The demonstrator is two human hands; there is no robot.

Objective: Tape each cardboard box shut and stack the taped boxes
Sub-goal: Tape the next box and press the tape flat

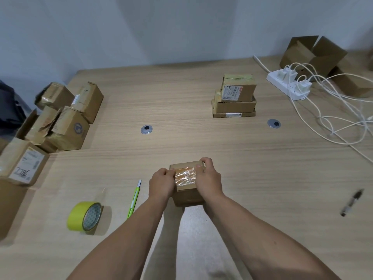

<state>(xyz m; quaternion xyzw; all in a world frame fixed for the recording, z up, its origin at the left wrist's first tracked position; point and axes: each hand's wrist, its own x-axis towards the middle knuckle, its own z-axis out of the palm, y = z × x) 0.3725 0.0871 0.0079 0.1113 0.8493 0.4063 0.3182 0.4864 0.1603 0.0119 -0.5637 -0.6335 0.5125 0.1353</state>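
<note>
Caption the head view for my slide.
Left hand and right hand grip a small cardboard box; tape roll and box stack nearby.

Between the fingers of the left hand (161, 181) and the right hand (205, 176), the box (186, 194) was matt brown cardboard, its top covered with clear tape (185, 175), glossy and crinkled. Left of the fingers lay a smooth, faintly shiny yellow-green tape roll (80, 216) and a plastic knife (133, 199) with a metal tip. Beyond the fingers, the table (181, 93) showed matt wood grain.
</note>
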